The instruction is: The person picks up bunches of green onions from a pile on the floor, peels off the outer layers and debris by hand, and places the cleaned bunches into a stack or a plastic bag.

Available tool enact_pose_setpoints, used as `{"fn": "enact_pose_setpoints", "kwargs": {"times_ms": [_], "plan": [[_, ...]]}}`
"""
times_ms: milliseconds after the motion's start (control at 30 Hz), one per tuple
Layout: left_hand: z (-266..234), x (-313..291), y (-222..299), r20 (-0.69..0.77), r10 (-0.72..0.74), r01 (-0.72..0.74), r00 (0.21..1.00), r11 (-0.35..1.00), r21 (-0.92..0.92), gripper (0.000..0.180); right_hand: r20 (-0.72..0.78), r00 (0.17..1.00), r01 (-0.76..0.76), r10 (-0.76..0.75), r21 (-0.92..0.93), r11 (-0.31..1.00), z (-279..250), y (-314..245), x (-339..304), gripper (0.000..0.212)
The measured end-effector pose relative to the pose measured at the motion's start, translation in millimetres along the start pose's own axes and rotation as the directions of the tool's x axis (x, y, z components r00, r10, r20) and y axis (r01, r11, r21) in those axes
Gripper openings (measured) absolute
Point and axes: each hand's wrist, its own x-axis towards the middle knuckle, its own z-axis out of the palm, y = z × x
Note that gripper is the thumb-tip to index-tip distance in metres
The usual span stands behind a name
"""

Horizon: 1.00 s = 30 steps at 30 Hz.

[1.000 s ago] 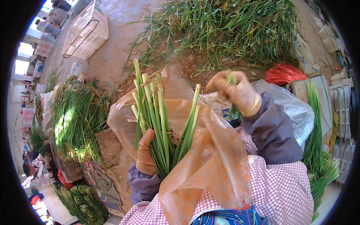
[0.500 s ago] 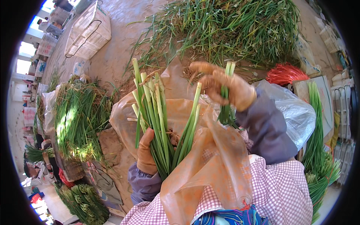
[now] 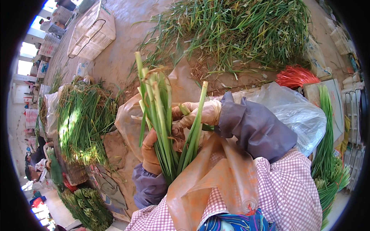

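My left hand (image 3: 151, 151), in a tan glove, is closed round the lower part of a bunch of long leafy green stalks (image 3: 160, 115) with pale ends pointing up. One group of stalks (image 3: 195, 134) in the bunch leans apart to the right. My gloved right hand (image 3: 191, 114) reaches in between the two groups, fingers curled; a short pale stalk end shows in them, and green leaf sticks out below the wrist. The right fingertips are partly hidden behind the bunch. Under both hands an orange-stained plastic apron (image 3: 216, 169) covers my lap.
A large heap of loose green stalks (image 3: 239, 30) lies ahead on the dirt floor. Another pile (image 3: 81, 123) is at the left, near a white crate (image 3: 94, 32). To the right are red ties (image 3: 296, 76), clear plastic sheeting (image 3: 296, 111) and long green bundles (image 3: 325, 154).
My right hand has moved left and down with its few stalks, from the right side to the bunch. The left hand stays closed round the bunch.
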Motion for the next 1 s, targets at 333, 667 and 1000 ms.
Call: {"fn": "enact_pose_setpoints", "kwargs": {"times_ms": [333,667,1000], "plan": [[-6,-5,0,-0.006,0.163,-0.161,0.987,0.977,0.142,0.039,-0.91,0.304,-0.132,-0.281,-0.333,0.934,-65,-45,-119,0.038],[-1,0,5,-0.013,0.122,-0.121,0.992,0.991,0.048,0.036,-0.502,0.86,-0.109,0.095,0.001,0.994,27,-14,-75,0.028],[3,-8,8,-0.054,0.135,-0.13,0.989,0.987,0.092,0.033,-0.851,0.018,0.252,-0.525,-0.504,0.826,-84,-69,-123,0.021]]}}
